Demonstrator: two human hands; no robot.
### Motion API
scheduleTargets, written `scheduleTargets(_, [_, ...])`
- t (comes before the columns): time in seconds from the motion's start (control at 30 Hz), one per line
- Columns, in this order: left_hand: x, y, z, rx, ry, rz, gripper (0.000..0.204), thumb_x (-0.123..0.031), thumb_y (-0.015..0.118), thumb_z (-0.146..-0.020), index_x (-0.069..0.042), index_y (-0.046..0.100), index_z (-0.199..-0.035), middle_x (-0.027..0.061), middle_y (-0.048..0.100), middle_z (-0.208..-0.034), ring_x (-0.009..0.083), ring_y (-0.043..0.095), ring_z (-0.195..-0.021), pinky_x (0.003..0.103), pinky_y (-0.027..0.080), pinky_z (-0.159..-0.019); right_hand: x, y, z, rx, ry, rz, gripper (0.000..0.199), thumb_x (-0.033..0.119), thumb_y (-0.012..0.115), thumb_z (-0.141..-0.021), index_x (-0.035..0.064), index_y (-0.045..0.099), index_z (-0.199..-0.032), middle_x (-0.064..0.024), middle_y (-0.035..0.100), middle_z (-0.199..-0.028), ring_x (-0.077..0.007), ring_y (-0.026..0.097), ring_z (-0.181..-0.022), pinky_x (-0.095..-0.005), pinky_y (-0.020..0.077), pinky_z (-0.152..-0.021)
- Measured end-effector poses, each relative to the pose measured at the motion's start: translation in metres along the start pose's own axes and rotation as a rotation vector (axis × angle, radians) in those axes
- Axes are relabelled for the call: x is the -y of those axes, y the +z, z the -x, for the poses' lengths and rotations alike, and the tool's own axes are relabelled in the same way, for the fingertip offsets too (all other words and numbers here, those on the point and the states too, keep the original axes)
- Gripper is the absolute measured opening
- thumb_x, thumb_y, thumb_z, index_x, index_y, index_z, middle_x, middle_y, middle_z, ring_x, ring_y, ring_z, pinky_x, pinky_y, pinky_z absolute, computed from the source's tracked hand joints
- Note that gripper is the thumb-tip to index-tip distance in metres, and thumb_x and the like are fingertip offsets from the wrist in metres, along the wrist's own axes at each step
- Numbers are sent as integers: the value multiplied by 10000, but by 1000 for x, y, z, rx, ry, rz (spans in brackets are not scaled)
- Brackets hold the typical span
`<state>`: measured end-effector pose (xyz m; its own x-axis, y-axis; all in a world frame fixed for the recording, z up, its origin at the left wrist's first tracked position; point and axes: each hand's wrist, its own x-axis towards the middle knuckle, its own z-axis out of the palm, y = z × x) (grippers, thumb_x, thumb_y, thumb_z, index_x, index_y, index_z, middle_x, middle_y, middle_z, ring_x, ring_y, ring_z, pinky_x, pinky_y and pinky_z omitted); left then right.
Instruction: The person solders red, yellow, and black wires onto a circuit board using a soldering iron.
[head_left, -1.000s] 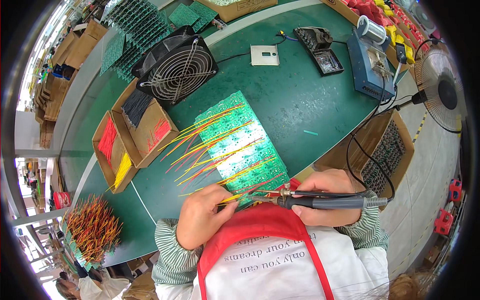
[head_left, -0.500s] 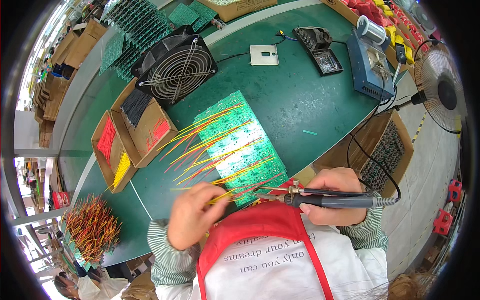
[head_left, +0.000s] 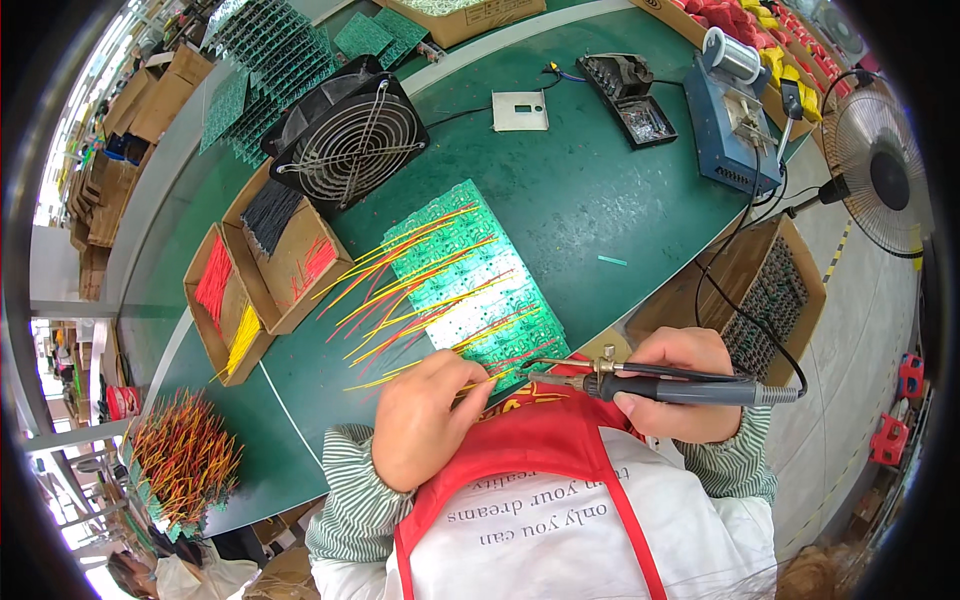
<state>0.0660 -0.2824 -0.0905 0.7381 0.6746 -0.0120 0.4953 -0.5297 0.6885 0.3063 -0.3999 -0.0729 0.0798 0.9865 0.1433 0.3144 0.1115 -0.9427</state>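
Note:
A green circuit board panel (head_left: 525,290) lies on the bench before me, with several rows of red and yellow wires (head_left: 385,262) jutting out past its left side. My left hand (head_left: 422,420) is at the panel's near left corner, thumb and forefinger pinched on a yellow wire (head_left: 496,378). In my right hand (head_left: 690,348) is a grey soldering iron (head_left: 690,391), held level with a thin solder feed tube along its top. Its tip points left, close to that wire's end at the near edge of the panel; whether it touches cannot be made out.
Cardboard trays (head_left: 290,318) of cut wires sit left, below a black fan (head_left: 350,135). A wired bundle (head_left: 185,460) lies near left. Back right stand a blue solder feeder (head_left: 730,130) and black tip-cleaning box (head_left: 640,110). The iron's cable (head_left: 745,315) hangs right, beside a carton (head_left: 800,330).
My left hand has moved right and a little forward, its fingertips now at the panel's near edge. The soldering iron's tip has shifted slightly right and up.

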Motion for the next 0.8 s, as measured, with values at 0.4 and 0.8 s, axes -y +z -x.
scheduleTargets(0.4, [2,2,-6,58,-13,9,66,-72,696,-761,-32,653,-793,69,588,-727,172,519,-521,289,412,-490,-6,3,-4,21,97,-41,186,115,740,-688,20,618,-791,-28,606,-624,-103,577,-491,-241,437,-472])
scheduleTargets(0.8, [-1,-6,-6,64,-47,-2,61,-50,693,-756,-30,656,-799,74,588,-724,181,550,-539,296,435,-507,-3,-6,-2,-19,-9,-1,172,92,734,-695,4,610,-776,-42,611,-611,-114,577,-481,-247,425,-455])
